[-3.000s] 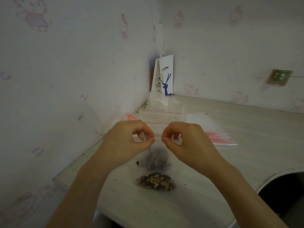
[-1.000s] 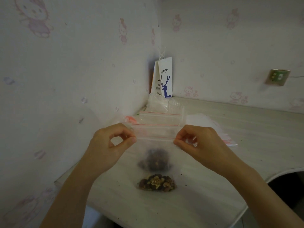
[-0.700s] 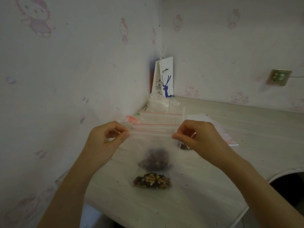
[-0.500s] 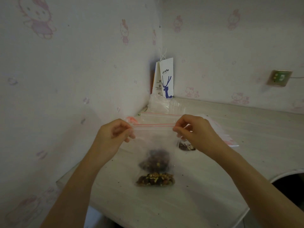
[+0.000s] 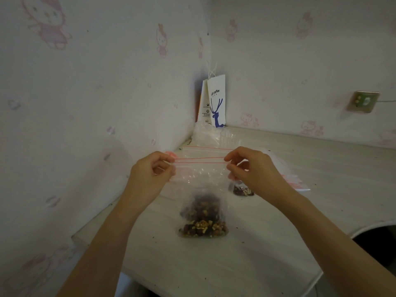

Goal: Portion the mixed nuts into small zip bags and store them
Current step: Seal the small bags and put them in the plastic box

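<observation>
I'm at the sealing step. My left hand (image 5: 150, 176) and right hand (image 5: 255, 172) each pinch a top corner of the zip bag (image 5: 199, 174), stretching its red-lined strip taut above the table (image 5: 278, 243). The mixed nuts (image 5: 203, 229) sag in its bottom, low over the tabletop. I cannot tell through the cloudy plastic whether the strip is fully closed. I judge that next I should press along it, then lay the bag by the filled one (image 5: 243, 190).
</observation>
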